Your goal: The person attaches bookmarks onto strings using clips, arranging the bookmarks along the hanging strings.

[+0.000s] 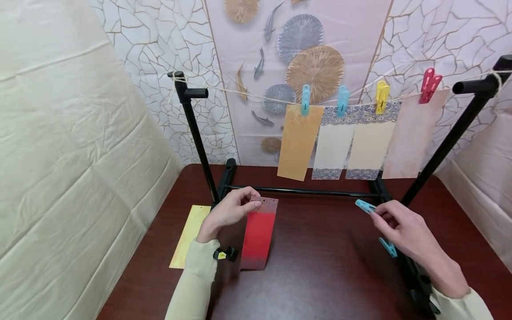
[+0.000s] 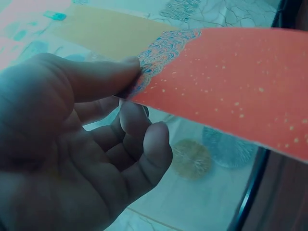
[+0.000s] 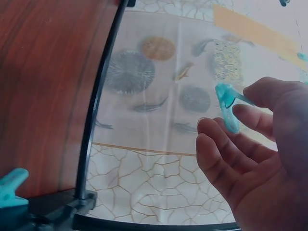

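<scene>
My left hand (image 1: pixel 231 209) pinches the top edge of a red paper card (image 1: pixel 259 235) between thumb and fingers. The card hangs slanted over the table, its ends patterned; gold flecks show on it in the left wrist view. In my right hand (image 1: pixel 414 229) is a light blue clothespin (image 1: pixel 365 206), pinched by its handles between thumb and index finger. A second blue clothespin (image 1: pixel 388 247) lies beside the stand's right foot, just below that hand. Left of the red card, a yellow paper card (image 1: pixel 191 235) lies flat, partly covered by the left forearm.
A string (image 1: pixel 240 92) spans a black metal stand (image 1: pixel 196 129). From it hang an orange card (image 1: pixel 300 142), two cards with blue patterned borders (image 1: pixel 334 149) and a pale pink card (image 1: pixel 414 138), held by blue, yellow (image 1: pixel 382 97) and red (image 1: pixel 430 85) clothespins. A dark wooden table (image 1: pixel 320 266) lies beneath.
</scene>
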The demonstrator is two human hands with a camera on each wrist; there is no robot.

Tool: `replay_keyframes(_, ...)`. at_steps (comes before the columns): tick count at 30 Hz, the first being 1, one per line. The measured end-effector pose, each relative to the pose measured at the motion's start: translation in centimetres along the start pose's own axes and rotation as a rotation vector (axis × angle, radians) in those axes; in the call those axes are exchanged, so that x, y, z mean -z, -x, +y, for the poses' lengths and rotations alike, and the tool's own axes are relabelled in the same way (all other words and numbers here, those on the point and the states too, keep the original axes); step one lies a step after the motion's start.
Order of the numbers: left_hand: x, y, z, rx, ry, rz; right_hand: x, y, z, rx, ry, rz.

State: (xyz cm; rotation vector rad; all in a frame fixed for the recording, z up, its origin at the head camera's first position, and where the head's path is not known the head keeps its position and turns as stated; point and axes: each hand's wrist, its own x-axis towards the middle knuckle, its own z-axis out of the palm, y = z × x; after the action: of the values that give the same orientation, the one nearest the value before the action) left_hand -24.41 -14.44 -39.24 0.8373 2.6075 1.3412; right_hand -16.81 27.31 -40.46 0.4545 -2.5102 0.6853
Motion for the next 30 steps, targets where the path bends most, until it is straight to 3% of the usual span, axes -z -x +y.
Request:
replay_keyframes(7,0.9,-0.8,1.3,-0.053,-0.015,0.02,1.3,-0.3,-0.3,0.077,0.017,0.037)
replay_keyframes(24,2.4,-2.4,5.2,-0.153,-0.187,0.073,3.4,-2.5,-1.8,0.181,0.047,0.065)
replay_keyframes(30,3.4,-2.7,6.3,-0.189,-0.185,0.098,4.3,-3.5,-2.8,0.241,0.078,0.09)
